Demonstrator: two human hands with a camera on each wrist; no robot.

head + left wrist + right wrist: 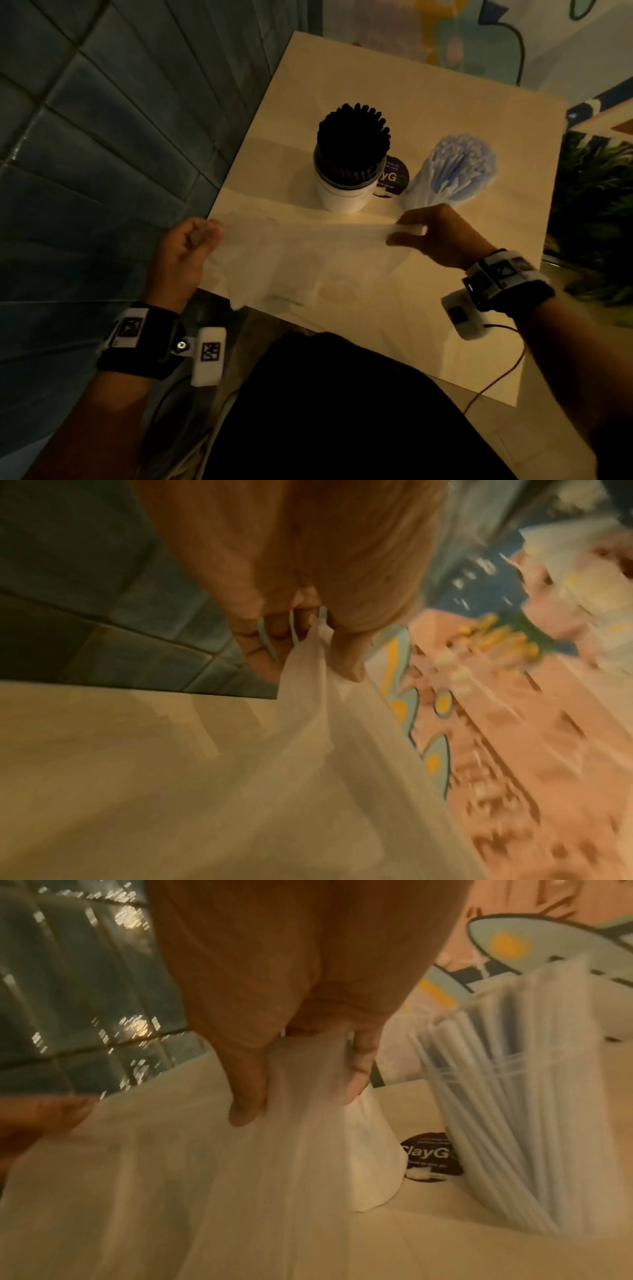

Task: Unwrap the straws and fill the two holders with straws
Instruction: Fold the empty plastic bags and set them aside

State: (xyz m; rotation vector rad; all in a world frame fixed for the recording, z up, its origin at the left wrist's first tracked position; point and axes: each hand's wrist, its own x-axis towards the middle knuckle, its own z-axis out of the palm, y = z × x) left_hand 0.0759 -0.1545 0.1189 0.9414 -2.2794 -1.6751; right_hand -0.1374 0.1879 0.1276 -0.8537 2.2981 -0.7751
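A thin clear plastic wrapper point(301, 253) is stretched between my two hands over the near half of the table. My left hand point(202, 236) pinches its left edge, thumb over curled fingers point(342, 653). My right hand point(407, 233) pinches its right edge between thumb and fingers point(246, 1096). Behind the wrapper stands a white holder point(342, 195) packed with black straws point(352, 137). To its right a clear holder point(442, 192) is packed with pale blue-white straws point(507, 1096). The wrapper point(205, 1191) looks empty.
The beige table point(445, 99) ends close on the left beside a dark blue tiled wall point(102, 137). A round dark sticker point(394, 178) lies between the holders. A plant point(592, 212) stands off the right edge. A red cable point(496, 380) hangs near the front corner.
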